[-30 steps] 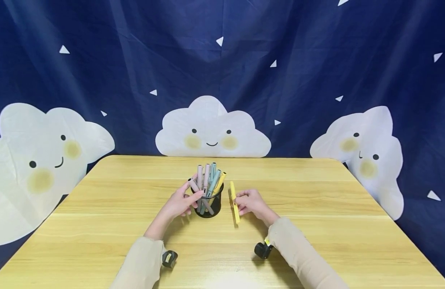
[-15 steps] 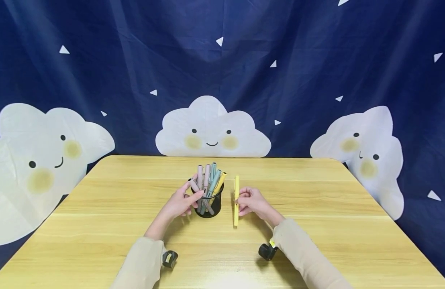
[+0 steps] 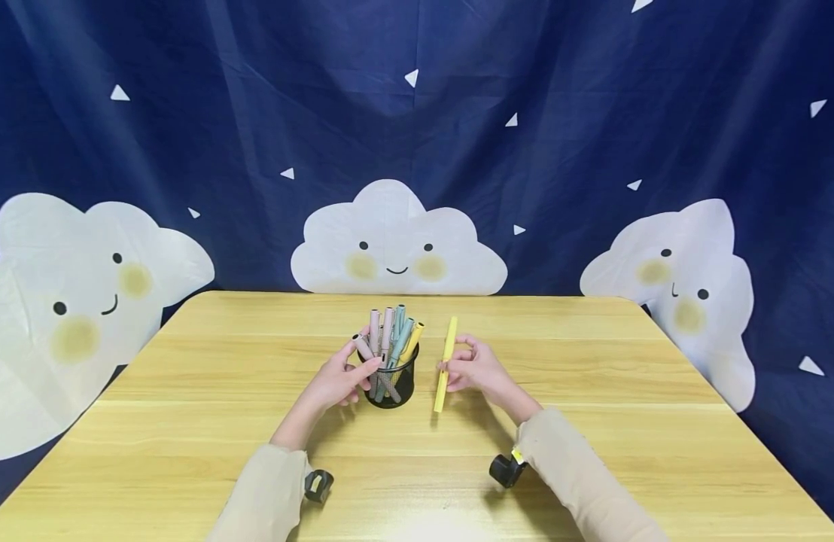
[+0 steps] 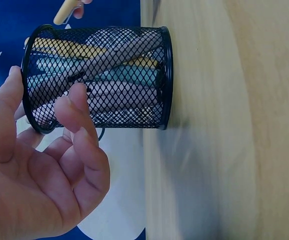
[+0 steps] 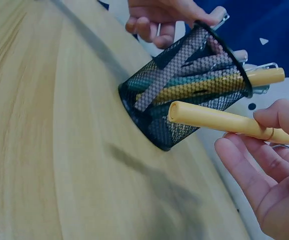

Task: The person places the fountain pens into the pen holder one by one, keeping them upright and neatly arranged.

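A black mesh pen cup (image 3: 394, 388) stands upright on the table, with several pink-grey, blue-green and yellow pens (image 3: 412, 342) leaning in it. My left hand (image 3: 334, 382) holds the cup by its rim from the left, as the left wrist view also shows the hand (image 4: 54, 175) beside the mesh (image 4: 119, 80). To the right of the cup, my right hand (image 3: 481, 369) pinches a yellow pen (image 3: 446, 365) between thumb and fingers. In the right wrist view this yellow pen (image 5: 219, 120) is clear of the table, its blunt end toward the cup (image 5: 184, 85).
The wooden table (image 3: 627, 444) stretches out around both arms. A dark blue curtain (image 3: 559, 60) printed with white clouds hangs behind its far edge. Small black cameras (image 3: 507, 470) sit at both wrists.
My right hand has raised the yellow pen and shifted slightly right and away from me. The pen's top now leans right instead of left. My left hand and the cup stay put.
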A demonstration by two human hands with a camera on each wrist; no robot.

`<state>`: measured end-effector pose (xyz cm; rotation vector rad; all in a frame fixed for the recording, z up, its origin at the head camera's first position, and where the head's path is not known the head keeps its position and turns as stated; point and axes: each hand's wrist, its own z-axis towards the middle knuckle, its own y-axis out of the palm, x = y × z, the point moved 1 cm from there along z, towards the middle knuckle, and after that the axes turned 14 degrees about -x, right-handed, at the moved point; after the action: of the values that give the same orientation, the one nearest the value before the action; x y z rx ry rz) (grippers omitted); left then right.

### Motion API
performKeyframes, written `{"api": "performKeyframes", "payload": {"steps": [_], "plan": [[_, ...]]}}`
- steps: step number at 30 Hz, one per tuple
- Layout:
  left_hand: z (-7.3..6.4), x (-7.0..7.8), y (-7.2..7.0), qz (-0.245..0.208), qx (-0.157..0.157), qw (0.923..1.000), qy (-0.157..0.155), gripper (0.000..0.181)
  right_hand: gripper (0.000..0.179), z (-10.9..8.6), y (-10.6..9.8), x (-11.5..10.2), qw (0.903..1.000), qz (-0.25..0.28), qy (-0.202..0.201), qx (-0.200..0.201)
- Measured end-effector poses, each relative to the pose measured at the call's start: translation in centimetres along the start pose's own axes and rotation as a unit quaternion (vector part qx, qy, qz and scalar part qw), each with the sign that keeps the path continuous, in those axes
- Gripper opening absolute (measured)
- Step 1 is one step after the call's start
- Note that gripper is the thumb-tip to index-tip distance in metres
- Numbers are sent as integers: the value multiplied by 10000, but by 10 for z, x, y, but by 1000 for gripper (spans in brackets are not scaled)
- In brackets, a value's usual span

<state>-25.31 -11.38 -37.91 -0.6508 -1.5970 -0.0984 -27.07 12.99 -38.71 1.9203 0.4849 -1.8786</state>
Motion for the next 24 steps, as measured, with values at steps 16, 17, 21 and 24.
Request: {"api": "performKeyframes", "payload": {"steps": [16,17,21,24], "plan": [[2,-2,0,7,28,10000,-30,64,32,1,2,-15,9983,107,-551,124],[2,-2,0,29,37,10000,-36,64,33,1,2,-17,9982,126,-568,161],[1,-2,0,79,57,9999,-77,63,43,1,5,-22,9971,103,-710,238],[1,-2,0,67,63,9999,-78,63,59,2,7,-26,9961,120,-856,194]]}}
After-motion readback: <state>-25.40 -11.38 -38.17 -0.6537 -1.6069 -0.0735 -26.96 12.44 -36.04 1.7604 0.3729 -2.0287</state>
